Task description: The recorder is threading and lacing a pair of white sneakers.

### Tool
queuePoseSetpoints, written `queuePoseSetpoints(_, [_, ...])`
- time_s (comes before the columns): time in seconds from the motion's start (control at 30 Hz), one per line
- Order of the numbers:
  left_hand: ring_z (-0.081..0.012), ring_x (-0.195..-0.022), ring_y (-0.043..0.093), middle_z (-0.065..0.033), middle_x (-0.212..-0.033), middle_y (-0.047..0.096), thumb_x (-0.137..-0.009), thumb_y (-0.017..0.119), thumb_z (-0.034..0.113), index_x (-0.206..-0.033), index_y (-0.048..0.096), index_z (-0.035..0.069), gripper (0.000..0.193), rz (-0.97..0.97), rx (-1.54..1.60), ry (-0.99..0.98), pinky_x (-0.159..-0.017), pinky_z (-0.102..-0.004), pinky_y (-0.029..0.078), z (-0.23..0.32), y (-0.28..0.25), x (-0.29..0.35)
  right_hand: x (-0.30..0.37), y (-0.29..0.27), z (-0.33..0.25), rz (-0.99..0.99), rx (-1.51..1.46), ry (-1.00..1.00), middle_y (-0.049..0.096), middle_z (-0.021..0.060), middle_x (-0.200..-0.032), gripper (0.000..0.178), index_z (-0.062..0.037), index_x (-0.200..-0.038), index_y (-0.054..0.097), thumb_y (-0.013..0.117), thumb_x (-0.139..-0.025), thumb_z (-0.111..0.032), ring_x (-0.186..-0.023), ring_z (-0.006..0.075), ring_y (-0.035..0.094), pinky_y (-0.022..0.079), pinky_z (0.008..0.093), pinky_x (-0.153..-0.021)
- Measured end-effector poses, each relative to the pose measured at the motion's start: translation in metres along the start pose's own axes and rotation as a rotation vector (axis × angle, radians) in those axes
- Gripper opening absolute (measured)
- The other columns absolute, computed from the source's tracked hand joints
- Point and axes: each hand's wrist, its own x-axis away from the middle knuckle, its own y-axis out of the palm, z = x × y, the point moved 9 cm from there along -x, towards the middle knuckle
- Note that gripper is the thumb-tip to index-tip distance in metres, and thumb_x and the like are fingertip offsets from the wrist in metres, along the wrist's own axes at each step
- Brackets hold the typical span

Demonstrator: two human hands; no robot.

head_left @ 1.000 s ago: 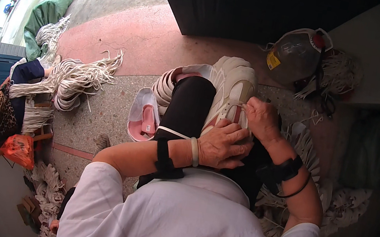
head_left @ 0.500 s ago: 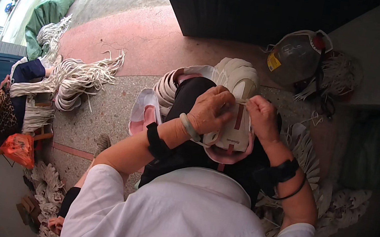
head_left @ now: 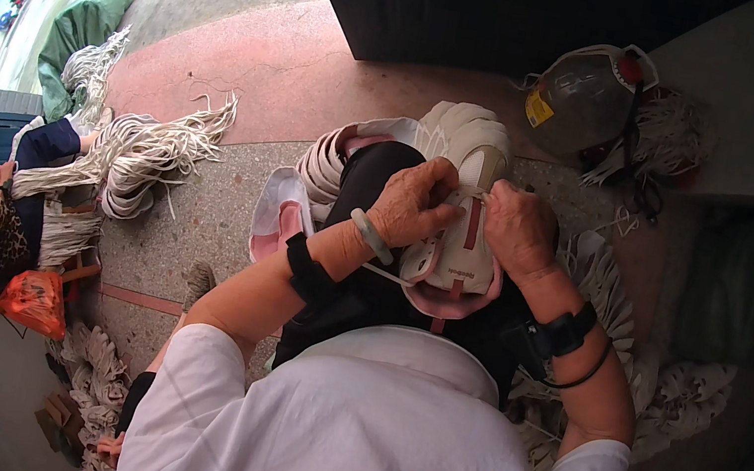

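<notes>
On my lap lies a white shoe upper (head_left: 454, 271) with a pink lining and a dark pink strip down its tongue. A pale shoelace (head_left: 473, 192) crosses its upper part between my two hands. My left hand (head_left: 415, 204) is closed at the lace from the left side, its thumb and index finger bent toward the tongue. From the right, my right hand (head_left: 521, 229) pinches the lace beside the tongue strip. Its fingertips are partly hidden. Another length of lace trails from the upper's left edge below my left wrist.
Nested white uppers (head_left: 465, 135) lie beyond my hands, with another stack (head_left: 320, 168) to the left. A large clear bottle (head_left: 581, 105) stands far right near bundled laces (head_left: 672, 136). A co-worker sits at left with hanging laces (head_left: 160, 152) and an orange bag (head_left: 35, 301).
My left hand has shifted slightly left, and its fingers have drawn together near the lace. The right hand has turned and lowered slightly over the upper's right side. The view has shifted slightly.
</notes>
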Motion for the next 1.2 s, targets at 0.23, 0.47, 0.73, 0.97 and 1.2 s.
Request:
queuePoseSetpoints(0.23, [-0.0136, -0.06, 0.048, -0.0044, -0.069, 0.049, -0.066, 0.065, 0.012, -0.089, 0.049, 0.005, 0.028, 0.002, 0.02, 0.031, -0.057, -0.0261, 0.041, -0.001, 0.004, 0.002, 0.003, 0.046, 0.041, -0.287, -0.731, 0.279, 0.06, 0.017, -0.066, 0.02, -0.0009, -0.065, 0.051, 0.056, -0.078, -0.016, -0.063, 0.0345, 0.059, 0.044, 0.0414, -0.055])
queuePoseSetpoints(0.47, [-0.0134, -0.06, 0.049, -0.0048, -0.069, 0.049, -0.067, 0.064, 0.01, -0.09, 0.049, 0.004, 0.028, 0.064, -0.018, 0.06, -0.057, -0.0268, 0.042, 0.004, 0.005, 0.007, 0.004, 0.016, 0.021, -0.092, -0.347, 0.077, 0.055, 0.0199, -0.065, 0.02, -0.0016, -0.066, 0.051, 0.054, -0.079, -0.017, -0.064, 0.0393, 0.055, 0.043, 0.0429, -0.053])
queuePoseSetpoints(0.73, [-0.0135, -0.062, 0.05, -0.0054, -0.07, 0.05, -0.068, 0.063, 0.012, -0.091, 0.05, 0.004, 0.028, -0.005, 0.045, 0.0, -0.058, -0.0262, 0.043, -0.004, 0.007, 0.006, 0.005, 0.013, 0.018, -0.07, -0.273, 0.068, 0.055, 0.0207, -0.063, 0.018, -0.0023, -0.065, 0.051, 0.053, -0.078, -0.015, -0.065, 0.0398, 0.056, 0.044, 0.0455, -0.055])
queuePoseSetpoints(0.97, [-0.0157, -0.063, 0.05, -0.006, -0.07, 0.05, -0.068, 0.062, 0.013, -0.092, 0.049, 0.004, 0.029, 0.026, 0.002, 0.11, -0.06, -0.0274, 0.043, 0.003, 0.005, 0.005, 0.01, 0.014, 0.018, -0.038, -0.191, 0.123, 0.056, 0.0219, -0.065, 0.018, -0.0015, -0.065, 0.051, 0.051, -0.078, -0.013, -0.066, 0.0402, 0.056, 0.044, 0.0465, -0.057])
queuePoseSetpoints(1.2, [-0.0157, -0.061, 0.049, -0.0061, -0.07, 0.049, -0.068, 0.062, 0.012, -0.091, 0.048, 0.005, 0.028, 0.016, 0.016, 0.081, -0.057, -0.0276, 0.042, 0.0, 0.007, 0.006, 0.011, 0.033, 0.034, -0.137, -0.685, 0.2, 0.053, 0.0172, -0.058, 0.02, -0.0001, -0.066, 0.053, 0.054, -0.079, -0.015, -0.052, 0.0252, 0.053, 0.042, 0.0355, -0.052])
